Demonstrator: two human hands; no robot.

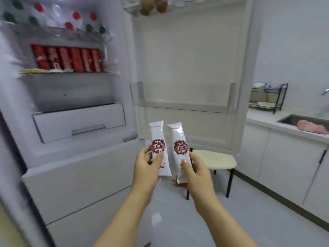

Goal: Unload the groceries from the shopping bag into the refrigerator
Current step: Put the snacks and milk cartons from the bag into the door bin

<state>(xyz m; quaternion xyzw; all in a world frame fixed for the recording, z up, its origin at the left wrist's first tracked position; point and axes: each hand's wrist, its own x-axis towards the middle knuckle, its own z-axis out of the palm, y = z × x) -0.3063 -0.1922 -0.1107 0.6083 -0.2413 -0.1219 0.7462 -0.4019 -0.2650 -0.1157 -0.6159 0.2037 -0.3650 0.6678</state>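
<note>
- Head view: the left hand (147, 163) grips a long white packet, the left packet (159, 138), with the thumb curled across the dark red emblem on its front and the fingers behind it.
- The right hand (194, 172) grips a matching one, the right packet (178, 138), low on its length with the thumb on the front.
- Both packets stand nearly upright, side by side and just apart, held in the air in front of the open refrigerator (74, 175), below its door bin (183, 104).
- The refrigerator door (190, 50) is swung wide open to the right. Brown rounded items (154, 5) sit in its top rack; what they are cannot be told.
- Inside, a row of red cans (67, 59) stands on a middle shelf, with bottles with red and green caps (53, 16) on the shelf above.
- A white drawer (80, 122) lies below the cans and is pulled partly out.
- A cream-topped stool (217, 161) with black legs stands on the floor behind the right hand.
- To the right, a white bench (263, 120) carries a black dish rack (267, 97) and holds a sink (292, 119), on whose edge a pink cloth (313, 128) lies.
</note>
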